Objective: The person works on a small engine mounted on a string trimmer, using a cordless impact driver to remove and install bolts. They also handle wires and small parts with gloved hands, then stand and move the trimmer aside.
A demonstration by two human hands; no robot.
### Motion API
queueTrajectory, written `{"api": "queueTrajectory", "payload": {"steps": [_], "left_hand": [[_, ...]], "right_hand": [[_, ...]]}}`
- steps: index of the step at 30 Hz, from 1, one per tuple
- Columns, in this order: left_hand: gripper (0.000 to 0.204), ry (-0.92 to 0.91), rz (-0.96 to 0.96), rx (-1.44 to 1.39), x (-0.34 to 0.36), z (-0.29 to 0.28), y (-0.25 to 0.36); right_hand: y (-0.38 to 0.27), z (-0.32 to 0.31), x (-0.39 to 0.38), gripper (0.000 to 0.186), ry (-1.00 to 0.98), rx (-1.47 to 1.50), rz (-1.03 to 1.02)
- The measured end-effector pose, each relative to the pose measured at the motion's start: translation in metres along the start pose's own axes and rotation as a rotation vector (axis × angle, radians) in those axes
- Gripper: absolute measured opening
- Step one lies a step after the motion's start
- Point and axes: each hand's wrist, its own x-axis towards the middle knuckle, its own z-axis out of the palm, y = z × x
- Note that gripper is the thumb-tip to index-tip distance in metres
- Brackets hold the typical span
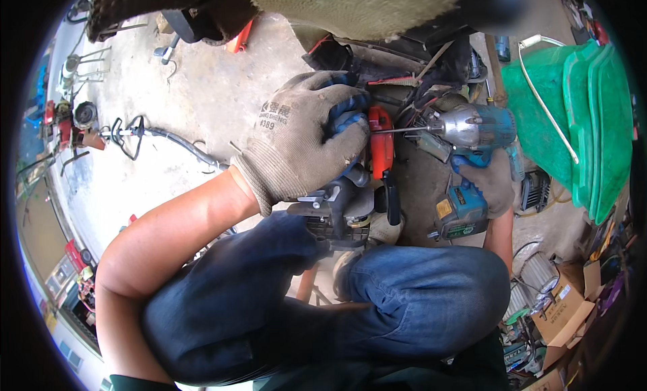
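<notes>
My left hand [303,138], in a grey knit glove with blue fingertips, grips the top of a small engine machine [350,202] that has a red-orange cover [381,145]. My right hand [495,182], also gloved, is closed around the handle of a teal cordless driver [475,132]. The driver's long thin bit [397,129] points left and touches the red-orange cover just beside my left fingers. My knees in blue jeans [404,303] sit below the machine.
Green plastic tubs [579,121] with a white cable stand at the right. Cardboard boxes [566,310] and metal parts lie at lower right. A hose and tools [135,132] rest on the concrete floor [202,88] at the left. Dark machine parts and wires sit behind the engine.
</notes>
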Motion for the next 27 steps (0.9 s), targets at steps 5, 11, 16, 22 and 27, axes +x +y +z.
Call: {"api": "queueTrajectory", "payload": {"steps": [5,11,16,22,27], "left_hand": [[0.037,-0.037,-0.016,0.075,-0.001,-0.006,0.003],[0.039,-0.044,-0.023,0.08,-0.003,-0.004,0.001],[0.04,-0.048,-0.015,0.062,-0.002,-0.004,0.002],[0.04,-0.046,0.006,0.06,-0.001,-0.003,0.001],[0.04,-0.045,-0.01,0.042,-0.002,-0.001,0.0]], "right_hand": [[0.011,0.005,0.0,0.032,0.083,0.087,-0.078],[0.015,0.003,0.006,0.032,0.046,0.072,-0.071],[0.021,0.001,0.01,0.036,0.049,0.033,-0.103],[0.027,0.0,0.011,0.043,0.037,0.075,-0.101],[0.024,-0.002,0.008,0.045,0.03,0.122,0.007]]}}
